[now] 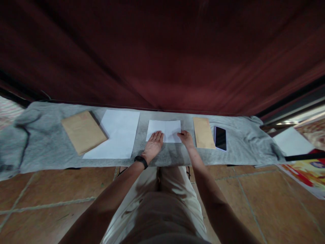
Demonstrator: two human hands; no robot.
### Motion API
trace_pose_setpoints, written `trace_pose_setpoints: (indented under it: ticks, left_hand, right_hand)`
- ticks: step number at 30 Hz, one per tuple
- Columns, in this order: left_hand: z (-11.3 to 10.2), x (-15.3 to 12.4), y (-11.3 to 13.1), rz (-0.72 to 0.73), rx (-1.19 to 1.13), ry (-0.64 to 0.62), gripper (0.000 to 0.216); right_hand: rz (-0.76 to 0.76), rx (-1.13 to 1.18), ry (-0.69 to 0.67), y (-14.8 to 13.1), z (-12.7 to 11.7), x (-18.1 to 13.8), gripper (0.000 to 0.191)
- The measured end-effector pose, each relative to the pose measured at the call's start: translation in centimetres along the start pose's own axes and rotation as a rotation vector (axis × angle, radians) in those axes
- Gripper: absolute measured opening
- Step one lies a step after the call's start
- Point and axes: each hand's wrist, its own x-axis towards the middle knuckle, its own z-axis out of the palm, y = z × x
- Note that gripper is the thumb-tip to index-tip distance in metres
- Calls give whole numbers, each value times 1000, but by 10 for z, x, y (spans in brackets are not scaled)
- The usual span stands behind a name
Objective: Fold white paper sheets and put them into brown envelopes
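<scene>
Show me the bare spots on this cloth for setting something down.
The grey cloth is bare right of the phone and, though rumpled, left of the brown packet. The middle is crowded: packet over large sheet, left hand and right hand at the small sheet, brown envelope beside the phone.

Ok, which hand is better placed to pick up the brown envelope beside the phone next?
Probably your right hand: it's at the white paper's right edge, close to the brown envelope. Your left hand lies flat on the paper, farther away.
</scene>
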Motion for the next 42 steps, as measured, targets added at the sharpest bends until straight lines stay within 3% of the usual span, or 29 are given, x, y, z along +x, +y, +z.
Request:
trace_pose_setpoints:
  ticks: [5,12,16,23,27,31,34,38,42]
  left_hand:
    - [2,-3,-3,-34,-60,72,50]
    - [3,-14,-12,-98,-205,202,45]
    - [0,-21,-14,-127,-276,259,42]
    - [-3,-35,-6,-299,-587,385,34]
    - [-7,-44,1,-516,-874,500,32]
    - [-11,-42,4,-835,-1343,436,38]
    - [-12,-35,4,-976,-1580,424,52]
    - [-7,-27,5,-989,-1606,510,71]
    - [-4,-23,6,-849,-1590,549,64]
  right_hand:
    - [89,210,-115,1,0,-15,17]
    - [194,516,-322,9,-1,-61,11]
    - [300,892,-432,13,11,-87,25]
    - [335,1204,-335,10,41,-114,40]
    - [352,1274,-280,4,54,-119,38]
    - [344,1306,-339,0,64,-127,33]
    - [345,1313,-347,-2,69,-135,29]
    - [318,1289,-381,-1,67,-142,26]
    - [305,1214,-507,-1,57,-145,30]
